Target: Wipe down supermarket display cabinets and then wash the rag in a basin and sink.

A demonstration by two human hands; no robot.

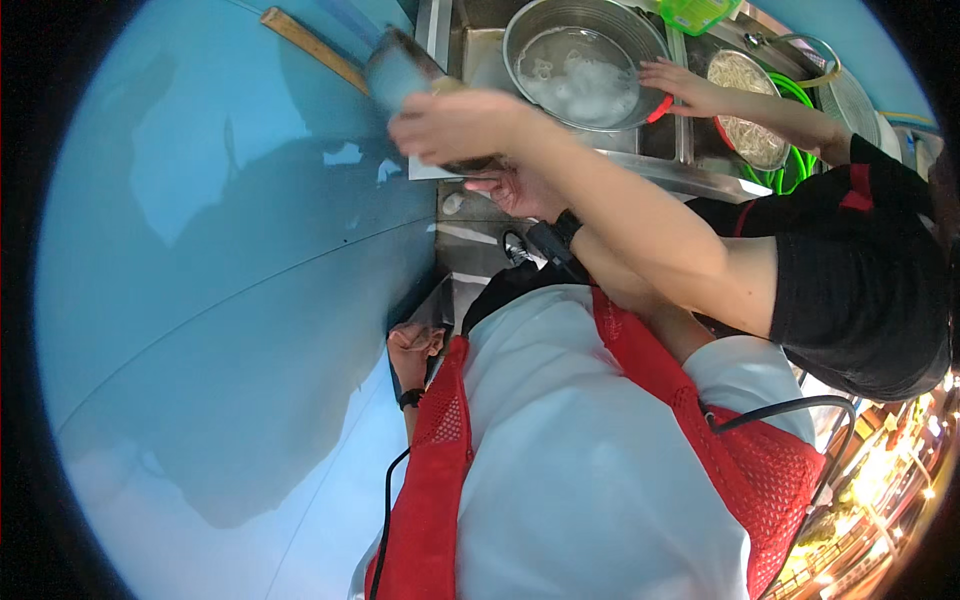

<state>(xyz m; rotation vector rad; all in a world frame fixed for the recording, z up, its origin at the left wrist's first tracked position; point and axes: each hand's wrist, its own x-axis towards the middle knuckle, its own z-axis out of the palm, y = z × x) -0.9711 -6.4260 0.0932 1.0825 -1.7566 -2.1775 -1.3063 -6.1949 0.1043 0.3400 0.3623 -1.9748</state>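
Observation:
My right hand [521, 191] is raised at the sink's near left corner, fingers partly spread. It sits just under a co-worker's forearm and beside the dark lower rim of a blurred pan-like utensil [397, 71]. Whether it touches that rim is hidden. The co-worker's hand [442, 124] is at the utensil, whose wooden handle [315, 51] points to the upper left. My left hand [417, 343], with a black wristband, hangs low by the blue wall with curled fingers, next to a dark metal surface [435, 307]. Something clear and shiny seems to cover it; its grip is unclear.
In the steel sink stands a large metal basin [581, 71] of cloudy water with pale pieces; the co-worker's other hand [686, 86] is at its red handle. A colander of pale strands [746, 101], a green hose [799, 161] and a tap [810, 41] are right. Blue wall [210, 300] borders the left.

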